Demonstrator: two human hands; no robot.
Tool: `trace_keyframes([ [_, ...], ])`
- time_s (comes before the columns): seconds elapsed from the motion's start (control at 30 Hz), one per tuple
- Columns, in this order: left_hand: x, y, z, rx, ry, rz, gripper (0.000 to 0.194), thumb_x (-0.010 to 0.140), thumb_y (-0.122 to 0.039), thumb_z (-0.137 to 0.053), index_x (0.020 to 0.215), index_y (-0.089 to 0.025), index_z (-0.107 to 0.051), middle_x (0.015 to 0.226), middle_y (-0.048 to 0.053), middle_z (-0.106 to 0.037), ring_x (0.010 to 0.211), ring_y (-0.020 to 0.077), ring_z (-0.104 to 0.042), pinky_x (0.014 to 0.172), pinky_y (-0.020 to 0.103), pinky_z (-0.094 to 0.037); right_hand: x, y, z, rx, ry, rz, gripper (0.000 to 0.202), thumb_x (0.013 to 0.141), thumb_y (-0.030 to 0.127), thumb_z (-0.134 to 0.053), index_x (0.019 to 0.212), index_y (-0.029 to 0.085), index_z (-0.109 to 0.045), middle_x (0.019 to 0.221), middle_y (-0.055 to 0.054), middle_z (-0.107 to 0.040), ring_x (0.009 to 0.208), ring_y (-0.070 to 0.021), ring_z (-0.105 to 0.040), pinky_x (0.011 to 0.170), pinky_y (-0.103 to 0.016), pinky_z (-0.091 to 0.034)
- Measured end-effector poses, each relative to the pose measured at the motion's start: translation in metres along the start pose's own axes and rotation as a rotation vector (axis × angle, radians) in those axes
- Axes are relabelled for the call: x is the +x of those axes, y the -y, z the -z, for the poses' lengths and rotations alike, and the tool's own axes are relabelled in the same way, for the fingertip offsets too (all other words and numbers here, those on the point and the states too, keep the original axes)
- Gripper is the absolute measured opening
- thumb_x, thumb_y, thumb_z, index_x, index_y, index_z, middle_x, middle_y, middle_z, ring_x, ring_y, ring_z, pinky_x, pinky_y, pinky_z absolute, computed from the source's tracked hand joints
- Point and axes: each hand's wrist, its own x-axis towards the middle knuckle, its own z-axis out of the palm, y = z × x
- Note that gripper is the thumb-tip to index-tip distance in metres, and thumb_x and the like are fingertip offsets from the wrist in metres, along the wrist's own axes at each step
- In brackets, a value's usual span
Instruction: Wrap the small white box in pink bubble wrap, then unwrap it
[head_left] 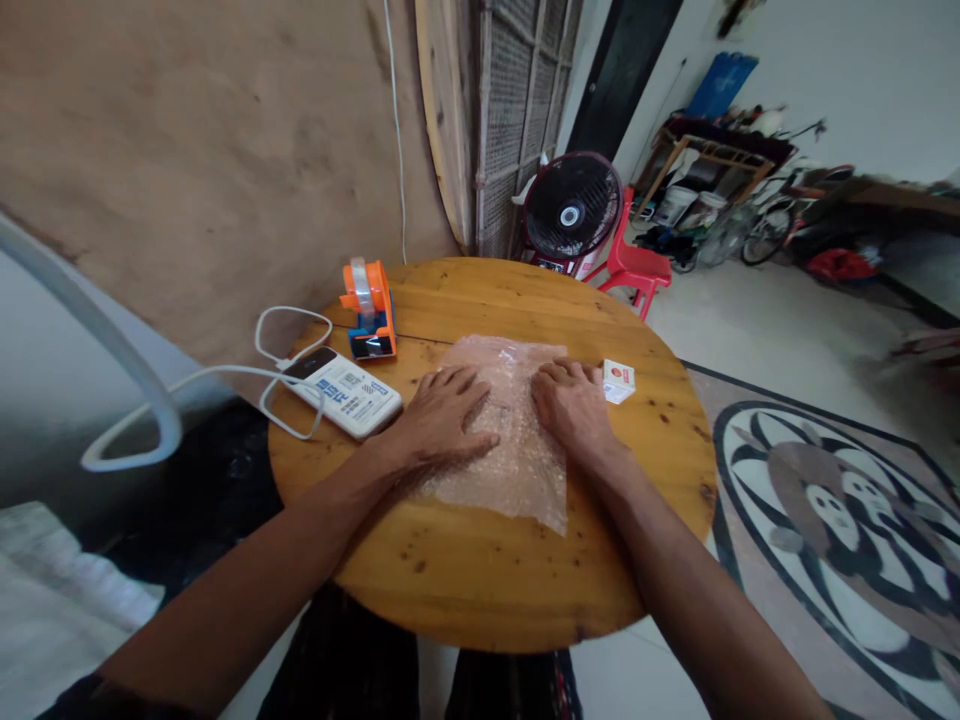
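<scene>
A sheet of clear bubble wrap lies spread on the round wooden table. My left hand rests flat on its left side, thumb stretched toward the middle and fingers apart. On the right edge of the wrap lies my right hand, palm down, its fingers slightly bent and pressing on the sheet. Neither hand appears to grip anything. Just beyond the right hand's outer side stands a small white box with a red-orange mark.
At the back left of the table is an orange and blue tape dispenser. A white power bank with a looped white cable sits left of my left hand. Behind the table are a fan and a red chair.
</scene>
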Motion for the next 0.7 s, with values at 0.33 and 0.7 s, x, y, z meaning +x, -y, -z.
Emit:
trace_keyframes([
  [0.33, 0.0, -0.002, -0.001, 0.026, -0.021, -0.15, 0.053, 0.086, -0.054, -0.052, 0.125, -0.019, -0.055, 0.14, 0.014, -0.047, 0.131, 0.033, -0.038, 0.109, 0.049, -0.028, -0.003, 0.016, 0.008, 0.116, -0.001, 0.136, 0.029, 0.094, 0.035, -0.047, 0.111, 0.018, -0.063, 0.125, -0.011, -0.063, 0.123, -0.0278, -0.045, 0.102, -0.044, -0.023],
  [0.7, -0.001, 0.007, 0.001, -0.03, 0.021, -0.127, 0.059, 0.082, -0.054, -0.056, 0.131, -0.022, -0.053, 0.143, 0.012, -0.046, 0.137, 0.033, -0.034, 0.111, 0.049, -0.026, -0.003, -0.001, 0.008, 0.112, 0.237, 0.028, 0.04, 0.09, 0.046, -0.05, 0.117, 0.017, -0.058, 0.13, -0.014, -0.058, 0.118, -0.0318, -0.051, 0.093, -0.046, -0.034],
])
